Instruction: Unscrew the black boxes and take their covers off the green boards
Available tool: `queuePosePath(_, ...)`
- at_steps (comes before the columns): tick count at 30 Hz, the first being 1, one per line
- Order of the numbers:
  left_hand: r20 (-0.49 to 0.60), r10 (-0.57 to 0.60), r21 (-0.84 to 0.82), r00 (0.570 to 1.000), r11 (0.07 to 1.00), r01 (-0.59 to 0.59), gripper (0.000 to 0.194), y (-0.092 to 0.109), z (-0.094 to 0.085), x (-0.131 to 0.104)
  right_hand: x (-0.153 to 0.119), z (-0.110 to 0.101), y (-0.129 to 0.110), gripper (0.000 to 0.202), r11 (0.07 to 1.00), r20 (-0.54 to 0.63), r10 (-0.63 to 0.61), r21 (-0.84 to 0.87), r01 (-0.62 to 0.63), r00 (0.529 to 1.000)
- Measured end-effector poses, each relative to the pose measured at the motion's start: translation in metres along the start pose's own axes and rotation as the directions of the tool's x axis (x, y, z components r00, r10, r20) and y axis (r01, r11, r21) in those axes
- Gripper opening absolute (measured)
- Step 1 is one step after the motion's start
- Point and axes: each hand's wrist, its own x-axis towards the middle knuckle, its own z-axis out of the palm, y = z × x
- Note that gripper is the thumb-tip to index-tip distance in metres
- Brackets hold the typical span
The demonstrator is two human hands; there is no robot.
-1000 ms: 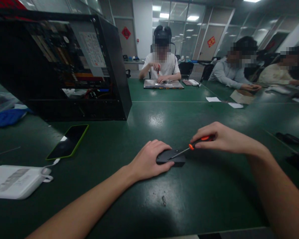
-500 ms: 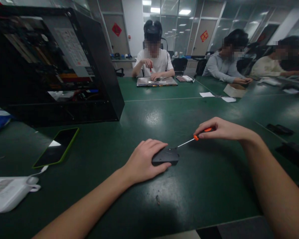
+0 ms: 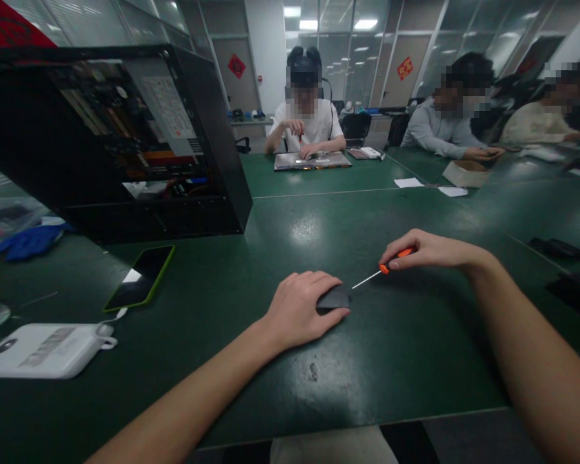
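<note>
My left hand [image 3: 305,308] is wrapped around a small dark grey box-shaped device [image 3: 334,298] on the green tabletop, fingers over its far side and thumb along the near side. The palm hides much of the device. To the right, my right hand [image 3: 415,251] grips the handle of an orange and black screwdriver [image 3: 384,267]. Its thin metal shaft slants down to the left, and the tip is close to the device's right end. Whether the tip touches it I cannot tell.
An open black computer case [image 3: 227,167] stands at the left, with a green-edged phone [image 3: 140,277] and a white power bank [image 3: 72,351] in front. Blue gloves [image 3: 29,241] lie farther left. Across the green table [image 3: 290,222], a person [image 3: 305,122] works on a flat panel [image 3: 314,161].
My left hand has slid to the right over the device and now covers more of it. The screwdriver tip now shows just off the device's right end. The head view has shifted slightly.
</note>
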Motion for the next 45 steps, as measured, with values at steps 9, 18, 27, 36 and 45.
queuePosePath(9,-0.029,-0.034,-0.073,0.999,0.997,0.032,0.038,0.002,-0.001,0.0,0.002,-0.002,0.002,0.04,1.0,-0.048,-0.025,-0.015,0.025,0.999)
queuePosePath(18,0.002,-0.063,-0.112,0.998,0.992,0.063,0.037,0.004,-0.004,0.002,0.009,0.011,-0.013,0.042,0.998,0.007,-0.058,-0.003,0.058,0.998)
queuePosePath(27,-0.014,-0.032,-0.196,0.999,0.98,0.029,0.039,-0.002,-0.005,0.0,0.034,0.054,-0.032,0.05,0.991,0.064,-0.132,-0.014,0.133,0.989)
queuePosePath(36,0.018,0.005,-0.306,1.0,0.952,0.001,0.037,-0.042,-0.022,-0.008,0.04,0.06,-0.029,0.048,0.983,-0.076,-0.182,-0.041,0.179,0.98)
queuePosePath(45,0.0,0.004,-0.34,1.0,0.94,-0.004,0.038,-0.042,-0.019,-0.008,0.044,0.065,-0.033,0.045,0.964,-0.106,-0.254,-0.102,0.244,0.961)
